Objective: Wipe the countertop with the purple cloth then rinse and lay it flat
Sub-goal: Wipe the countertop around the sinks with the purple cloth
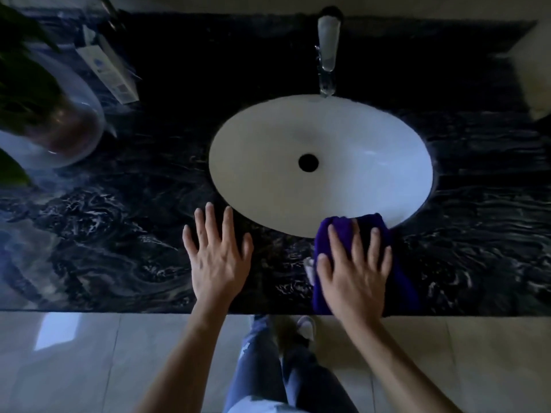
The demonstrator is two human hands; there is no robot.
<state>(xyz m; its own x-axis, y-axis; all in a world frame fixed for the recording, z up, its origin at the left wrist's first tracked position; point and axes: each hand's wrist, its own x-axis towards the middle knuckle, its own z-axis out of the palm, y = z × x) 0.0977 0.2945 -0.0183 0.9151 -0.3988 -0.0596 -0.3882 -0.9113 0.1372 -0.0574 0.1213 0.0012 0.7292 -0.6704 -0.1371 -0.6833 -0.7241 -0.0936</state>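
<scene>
Right hand [354,269] flattens plush purple cloth [399,281] on veined countertop [119,234].

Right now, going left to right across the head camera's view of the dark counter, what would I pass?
Clear glass vase holding a green plant → white rectangular box → bare left hand flat on the dark marbled countertop → right hand pressing the folded purple cloth.
</scene>
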